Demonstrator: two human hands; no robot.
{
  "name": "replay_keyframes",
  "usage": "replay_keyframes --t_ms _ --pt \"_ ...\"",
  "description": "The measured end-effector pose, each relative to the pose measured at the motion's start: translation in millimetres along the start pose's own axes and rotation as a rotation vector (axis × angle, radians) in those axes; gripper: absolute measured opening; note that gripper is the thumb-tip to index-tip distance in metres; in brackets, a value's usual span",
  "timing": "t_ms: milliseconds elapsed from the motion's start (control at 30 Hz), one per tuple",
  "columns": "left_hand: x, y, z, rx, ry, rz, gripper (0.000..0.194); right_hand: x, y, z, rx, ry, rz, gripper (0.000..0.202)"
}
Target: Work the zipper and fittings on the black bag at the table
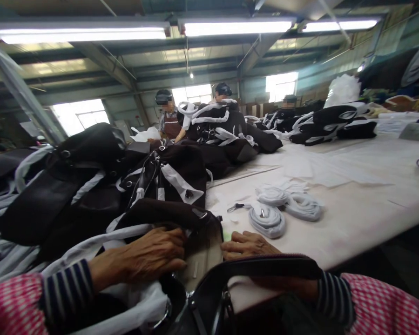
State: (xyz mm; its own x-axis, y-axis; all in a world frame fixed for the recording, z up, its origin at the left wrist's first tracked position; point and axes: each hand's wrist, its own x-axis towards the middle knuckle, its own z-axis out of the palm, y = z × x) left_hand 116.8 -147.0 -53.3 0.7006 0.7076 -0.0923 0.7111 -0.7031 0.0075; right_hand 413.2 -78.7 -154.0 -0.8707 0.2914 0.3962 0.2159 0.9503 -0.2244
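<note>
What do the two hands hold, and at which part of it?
Both hands grip the dark fabric bag at its open mouth: left hand on the left rim, right hand on the right. Fingers partly hidden.

A garment or bag-making factory floor. A long pale worktable (352, 204) runs the depth of the hall, heaped with dark bags (91, 186) trimmed in white and with coiled white straps (286, 209). Co-workers (167, 116) sit in a row along the far side, each behind a similar pile (331, 123). Overhead, fluorescent tube lights (237, 27) hang beneath a steel-beamed industrial roof (125, 60); high windows (80, 114) admit daylight. Repeated identical goods and shared benches indicate batch production.
</note>
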Motion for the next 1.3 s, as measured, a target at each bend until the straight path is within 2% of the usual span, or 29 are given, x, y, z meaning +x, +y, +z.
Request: replay_keyframes --t_ms 67,100,167,233,300,400,433,467,500,533,567,633,700,767,867,967,1133,1200,1300 --pt "2.5 -2.8 9.8 -0.15 -0.063 -0.115 0.022 -3.9 -3.2 -5.5 0.133 -0.031 0.06 0.03" --pt "3.9 -5.4 16.3 -0.218 -0.066 -0.181 0.026 -7.8 -3.0 -7.1 0.194 -0.052 0.088 0.033" --pt "6.9 -11.8 29.1 -0.306 -0.042 -0.249 0.054 -19.5 1.6 -8.0 0.277 -0.039 0.205 0.035" --pt "10.4 -16.0 36.9 -0.352 -0.021 -0.236 0.069 -33.4 9.3 -10.6 0.291 0.054 0.37 0.036" --pt "14.8 -14.6 36.6 -0.357 -0.008 -0.235 0.073 -42.6 13.8 -23.3 0.268 0.245 0.548 0.035" --pt "22.8 -4.6 25.7 -0.353 -0.016 -0.26 0.077 -34.7 3.3 -63.4 0.128 0.693 0.657 0.03" --pt "25.3 -1.2 22.0 -0.349 -0.019 -0.265 0.079 -25.7 -5.1 -78.0 0.031 0.843 0.619 0.027" --pt "27.6 1.5 19.5 -0.341 -0.019 -0.272 0.08 -14.4 -15.1 -90.3 -0.085 0.936 0.535 0.025" --pt "29.5 3.2 18.3 -0.331 -0.021 -0.276 0.081 -1.6 -25.7 -98.6 -0.195 0.974 0.426 0.023" --pt "31.0 3.9 18.4 -0.32 -0.019 -0.278 0.081 11.8 -35.6 -101.5 -0.277 0.945 0.313 0.021" --pt "32.1 3.4 19.6 -0.307 -0.011 -0.277 0.081 24.9 -43.9 -98.6 -0.317 0.848 0.22 0.02" --pt "33.7 -0.1 22.9 -0.292 0.021 -0.279 0.076 47.5 -52.2 -75.9 -0.287 0.543 0.144 0.02" --pt "35.1 -5.0 24.7 -0.294 0.059 -0.305 0.068 62.7 -47.1 -39.0 -0.229 0.227 0.214 0.014" --pt "37.2 -8.9 24.8 -0.293 0.077 -0.351 0.065 70.3 -32.7 -2.0 -0.195 0.014 0.346 0.013" --pt "41.4 -10.4 29.4 -0.212 0.056 -0.353 0.063 73.1 -10.9 30.5 -0.217 -0.058 0.508 0.014" --pt "44.1 -10.2 49.7 -0.062 0.068 -0.266 0.046 75.6 -3.1 34.2 -0.259 -0.126 0.516 0.014" --pt "38.4 -27.6 96.9 0.297 0.314 0.012 0.058 85.2 -7.7 31.0 -0.307 -0.215 0.534 0.022" --pt "35.5 -37.8 104.7 0.327 0.358 -0.011 0.055 87.4 -7.8 35.4 -0.321 -0.184 0.548 0.02" --pt "33.2 -44.7 100.7 0.274 0.35 -0.174 0.052 86.5 -1.7 45.4 -0.311 -0.079 0.514 0.013"
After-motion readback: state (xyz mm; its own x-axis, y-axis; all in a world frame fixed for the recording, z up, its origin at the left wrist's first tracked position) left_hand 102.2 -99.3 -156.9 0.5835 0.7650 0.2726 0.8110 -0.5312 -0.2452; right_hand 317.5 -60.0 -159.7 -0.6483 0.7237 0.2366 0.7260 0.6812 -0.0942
